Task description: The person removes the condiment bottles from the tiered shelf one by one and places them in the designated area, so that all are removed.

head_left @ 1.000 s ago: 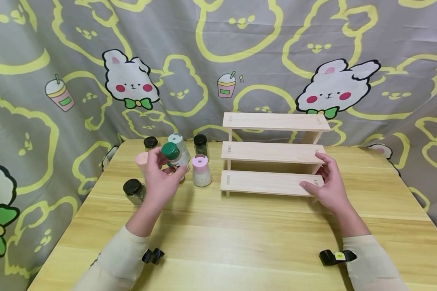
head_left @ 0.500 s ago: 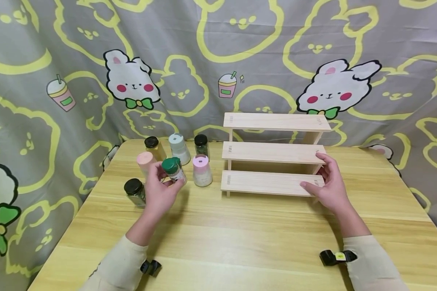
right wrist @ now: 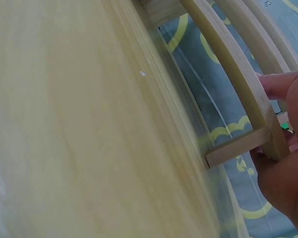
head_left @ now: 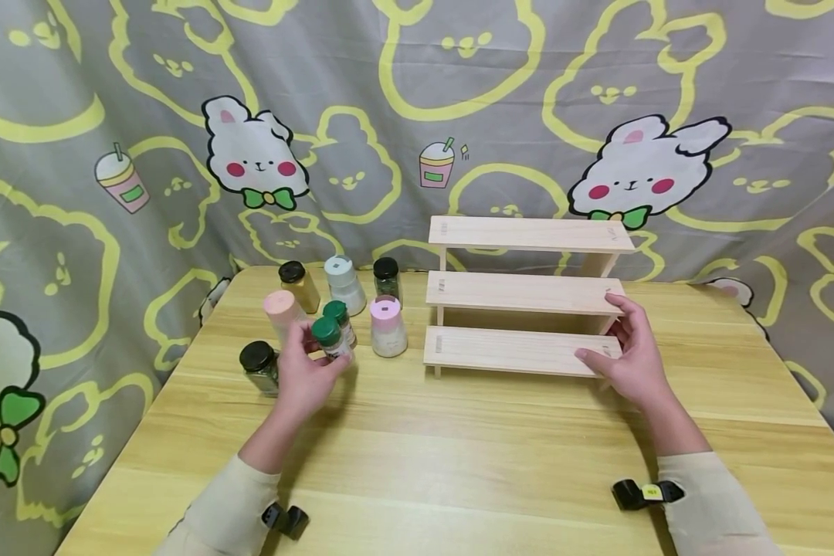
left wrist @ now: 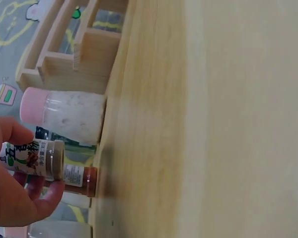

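My left hand point(head_left: 309, 374) grips a green-capped spice jar point(head_left: 332, 340) between thumb and fingers. In the left wrist view this spice jar point(left wrist: 32, 157) is held off the tabletop, its printed label showing. Just behind it stands a second green-capped jar point(head_left: 342, 320), whose reddish-brown contents appear in the left wrist view. On the right, my right hand point(head_left: 628, 351) holds the right end of a three-tier wooden shelf point(head_left: 514, 349). Its thumb lies on the lowest board and its fingers reach up to the middle one. The right wrist view shows the hand around the shelf's end point(right wrist: 265, 124).
Around the left hand stand a pink-capped jar point(head_left: 387, 328), a peach-capped jar point(head_left: 281, 307), a pale blue-capped jar point(head_left: 344, 286) and black-capped jars point(head_left: 259, 367). A patterned curtain point(head_left: 361, 154) hangs behind the wooden table point(head_left: 459, 455).
My left hand has brought the held spice jar down and nearer to me, uncovering the second green-capped jar and the pale blue-capped one. The right hand and shelf have stayed put.
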`<state>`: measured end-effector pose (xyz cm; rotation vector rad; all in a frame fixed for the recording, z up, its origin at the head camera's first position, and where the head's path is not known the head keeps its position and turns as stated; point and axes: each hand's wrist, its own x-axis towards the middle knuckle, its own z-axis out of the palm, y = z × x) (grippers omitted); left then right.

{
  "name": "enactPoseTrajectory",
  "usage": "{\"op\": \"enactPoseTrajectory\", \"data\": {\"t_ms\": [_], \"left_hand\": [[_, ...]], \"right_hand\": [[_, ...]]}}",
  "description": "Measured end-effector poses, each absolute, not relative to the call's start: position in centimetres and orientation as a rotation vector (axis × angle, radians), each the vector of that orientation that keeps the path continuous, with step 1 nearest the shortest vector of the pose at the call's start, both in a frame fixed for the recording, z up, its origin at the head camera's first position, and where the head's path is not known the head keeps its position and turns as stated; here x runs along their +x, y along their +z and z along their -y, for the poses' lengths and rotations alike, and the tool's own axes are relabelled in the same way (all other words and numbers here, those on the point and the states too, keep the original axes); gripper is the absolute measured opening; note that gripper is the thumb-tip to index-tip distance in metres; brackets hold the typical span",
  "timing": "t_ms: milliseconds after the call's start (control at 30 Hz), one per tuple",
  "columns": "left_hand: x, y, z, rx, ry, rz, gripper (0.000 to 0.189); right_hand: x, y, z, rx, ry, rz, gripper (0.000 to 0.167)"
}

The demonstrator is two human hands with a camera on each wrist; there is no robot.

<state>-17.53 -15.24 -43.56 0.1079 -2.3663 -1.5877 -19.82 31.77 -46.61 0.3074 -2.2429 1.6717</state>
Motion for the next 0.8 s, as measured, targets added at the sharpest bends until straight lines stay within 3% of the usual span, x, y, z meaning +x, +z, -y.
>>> {"op": "enactPoseTrajectory", "data": {"t_ms": [800], "left_hand": [[-16.6,-45.3,16.1,0.133,-1.561,2.556,0.054]], "right_hand": [[-19.8,-46.5,-31.6,0.310,1.669,2.234,0.102]]}}
